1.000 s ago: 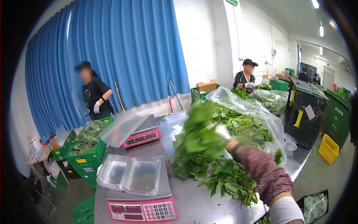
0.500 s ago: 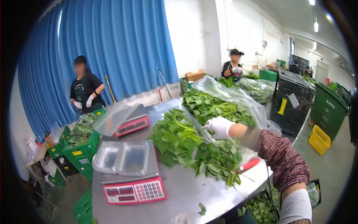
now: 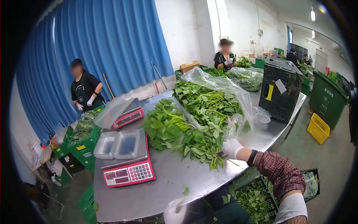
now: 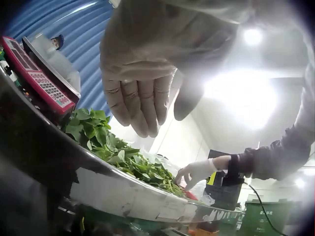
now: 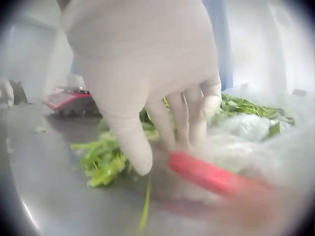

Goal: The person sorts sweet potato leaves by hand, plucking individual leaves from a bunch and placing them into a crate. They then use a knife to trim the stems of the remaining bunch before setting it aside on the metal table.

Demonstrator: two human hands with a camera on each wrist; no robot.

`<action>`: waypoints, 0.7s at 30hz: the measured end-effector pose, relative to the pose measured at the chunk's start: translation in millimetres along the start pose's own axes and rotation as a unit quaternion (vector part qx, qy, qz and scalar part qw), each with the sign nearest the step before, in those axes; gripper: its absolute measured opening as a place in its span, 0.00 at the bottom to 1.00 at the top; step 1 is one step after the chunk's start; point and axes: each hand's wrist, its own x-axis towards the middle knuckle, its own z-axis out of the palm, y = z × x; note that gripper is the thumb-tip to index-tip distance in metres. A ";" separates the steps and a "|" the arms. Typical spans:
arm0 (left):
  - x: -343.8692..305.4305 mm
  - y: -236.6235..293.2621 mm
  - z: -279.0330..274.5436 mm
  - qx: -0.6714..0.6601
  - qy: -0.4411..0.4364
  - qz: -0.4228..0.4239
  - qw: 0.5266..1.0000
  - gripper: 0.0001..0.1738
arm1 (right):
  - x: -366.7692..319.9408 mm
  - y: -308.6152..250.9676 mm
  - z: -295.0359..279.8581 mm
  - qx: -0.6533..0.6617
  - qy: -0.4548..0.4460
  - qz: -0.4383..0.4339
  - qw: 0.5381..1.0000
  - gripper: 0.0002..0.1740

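Note:
My gloved right hand [image 3: 233, 148] is at the near right edge of the pile of leafy greens [image 3: 201, 145]. In the right wrist view its extended fingers reach down to the red handle [image 5: 211, 174] of a knife, with cut stems [image 5: 106, 162] beside the thumb. The knife's blade [image 3: 220, 154] shows by the stem ends in the head view; the hand hides the handle there. My gloved left hand [image 3: 175, 212] hangs at the table's near edge, its fingers [image 4: 142, 105] loosely extended and holding nothing.
A pink scale [image 3: 128, 173] carries a clear clamshell box [image 3: 126, 143]; another scale [image 3: 128, 116] stands behind. A plastic bag [image 3: 244, 99] partly covers more greens. A black crate [image 3: 279, 89] stands right. Below the table's edge is a crate of leaves [image 3: 253, 201]. Two people stand beyond the table.
My right hand has let go of a bunch of greens on the pile and moved down and right to the knife. My left hand has come further into view at the bottom.

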 end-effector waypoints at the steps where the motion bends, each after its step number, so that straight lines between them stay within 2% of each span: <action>1: -1.1 2.7 -0.2 0.004 -0.001 0.001 1.000 0.11 | -3.4 1.3 9.0 0.003 0.003 0.001 1.000 0.09; 4: -3.2 7.1 0.1 0.012 -0.039 -0.001 0.999 0.11 | -24.4 12.0 15.6 0.090 0.102 -0.002 0.991 0.07; 8: -7.0 6.4 -2.2 0.008 -0.043 -0.030 0.999 0.11 | -54.4 42.8 53.7 0.104 0.120 -0.046 0.986 0.10; 10: -5.0 9.6 3.8 0.004 -0.049 -0.030 0.998 0.11 | -68.8 40.7 45.7 0.154 0.218 0.001 0.964 0.11; 11: -2.6 11.1 8.3 0.000 -0.055 -0.027 0.998 0.11 | -70.9 35.9 38.1 0.153 0.219 0.003 0.964 0.11; 13: -0.2 13.3 21.2 -0.011 -0.055 -0.011 0.998 0.11 | -58.3 8.4 0.5 0.319 0.102 0.128 0.934 0.25; 15: 3.9 19.7 31.4 -0.026 -0.066 0.016 0.997 0.11 | -32.0 -20.0 -16.2 0.315 -0.023 0.192 0.929 0.37; 17: 7.4 25.3 35.9 -0.023 -0.091 0.037 0.995 0.11 | -8.6 -49.0 -33.9 0.298 -0.048 0.245 0.922 0.31; 18: 7.7 28.6 35.2 -0.024 -0.093 0.041 0.994 0.11 | 0.7 -60.6 -24.3 0.301 -0.044 0.248 0.920 0.31; 20: 7.8 28.7 32.9 -0.030 -0.093 0.047 0.994 0.10 | 31.7 -83.2 9.9 0.265 0.106 0.276 0.918 0.21; 21: 8.9 28.1 30.3 -0.025 -0.098 0.052 0.994 0.10 | 45.9 -91.2 13.0 0.305 0.068 0.279 0.908 0.14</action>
